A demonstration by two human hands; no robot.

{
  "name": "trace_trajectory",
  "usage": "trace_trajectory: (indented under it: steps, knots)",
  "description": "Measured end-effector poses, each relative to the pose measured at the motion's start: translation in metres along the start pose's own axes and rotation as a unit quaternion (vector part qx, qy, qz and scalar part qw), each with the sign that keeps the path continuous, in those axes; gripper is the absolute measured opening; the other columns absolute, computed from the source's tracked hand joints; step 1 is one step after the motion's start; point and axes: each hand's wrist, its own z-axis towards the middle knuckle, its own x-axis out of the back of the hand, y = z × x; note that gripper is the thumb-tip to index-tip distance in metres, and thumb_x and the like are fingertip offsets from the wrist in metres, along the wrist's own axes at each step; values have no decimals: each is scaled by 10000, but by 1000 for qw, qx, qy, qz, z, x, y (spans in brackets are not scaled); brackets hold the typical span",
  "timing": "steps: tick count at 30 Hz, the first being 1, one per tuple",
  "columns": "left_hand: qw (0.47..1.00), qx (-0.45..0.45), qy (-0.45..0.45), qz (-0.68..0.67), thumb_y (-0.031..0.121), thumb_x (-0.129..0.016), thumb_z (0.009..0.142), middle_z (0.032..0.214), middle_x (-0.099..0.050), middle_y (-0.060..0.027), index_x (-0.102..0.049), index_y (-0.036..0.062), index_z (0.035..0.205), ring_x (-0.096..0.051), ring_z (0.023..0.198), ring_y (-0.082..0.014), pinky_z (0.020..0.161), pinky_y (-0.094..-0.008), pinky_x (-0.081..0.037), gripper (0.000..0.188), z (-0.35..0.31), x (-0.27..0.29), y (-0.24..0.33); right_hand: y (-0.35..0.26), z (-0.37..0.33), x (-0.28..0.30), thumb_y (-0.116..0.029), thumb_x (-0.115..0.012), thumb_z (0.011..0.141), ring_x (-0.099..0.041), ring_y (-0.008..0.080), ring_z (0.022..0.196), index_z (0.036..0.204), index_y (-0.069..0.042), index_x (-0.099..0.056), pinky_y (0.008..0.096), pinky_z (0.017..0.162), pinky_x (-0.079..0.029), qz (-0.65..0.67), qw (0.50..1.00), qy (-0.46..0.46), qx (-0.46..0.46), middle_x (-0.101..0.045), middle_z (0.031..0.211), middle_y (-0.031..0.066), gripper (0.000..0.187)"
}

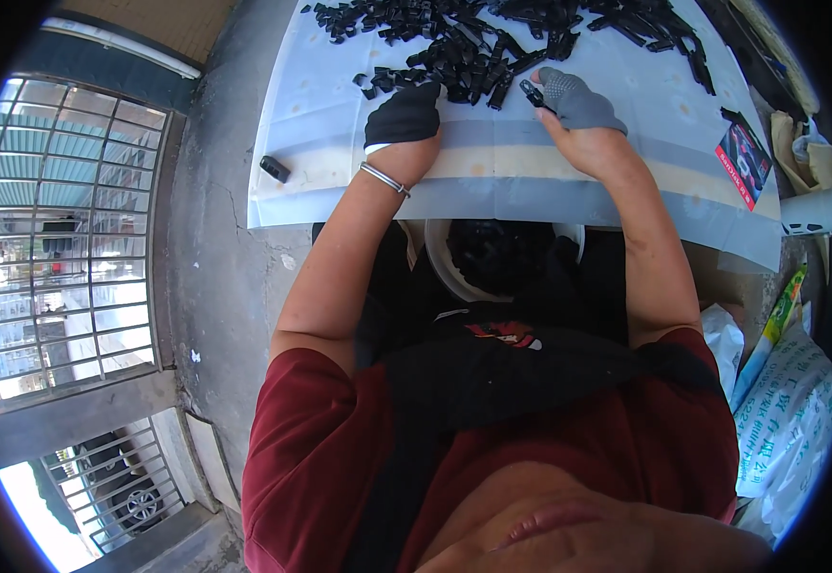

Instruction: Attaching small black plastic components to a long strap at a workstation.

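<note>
A pile of small black plastic parts point(445, 53) lies across the far part of the covered table. My right hand point(578, 105), in a grey fingerless glove, pinches a small black plastic piece with a shiny end point(533, 94) between thumb and fingers, just short of the pile. At the pile's near edge, my left hand point(405, 119) wears a black glove with a white edge. It looks curled in, and its fingers are mostly hidden, along with anything they hold.
A lone black part point(274, 169) lies near the table cover's point(330, 191) left edge, and a red and dark printed card point(744, 160) at the right. Below the table edge, a round tub point(440, 263) holds dark contents. White printed bags point(789, 411) stand at the right.
</note>
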Motion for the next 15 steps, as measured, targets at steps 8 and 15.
trace_trajectory:
  steps: [8, 15]
  knots:
    - [999, -22, 8, 23, 77, -494, 718, 717, -585, -117, -566, 77, 776, -587, 680, -271, 572, -377, -464, 92, -15, 15, 5, -10, 6, -13, -187, -519, 843, -561, 227, 821, 1054, -26, -526, 324, 768, -430, 339, 927, -59, -148, -559, 932, 119, 265]
    - [941, 28, -121, -314, 287, -605, 684, 872, -589, -210, -538, 19, 999, -567, 819, -346, 720, -371, -458, 419, -32, 58, 23, -37, -18, 2, -107, -562, 805, -526, 227, 944, 1049, 2, -535, 305, 841, -392, 252, 945, -136, 159, -560, 999, 129, 269]
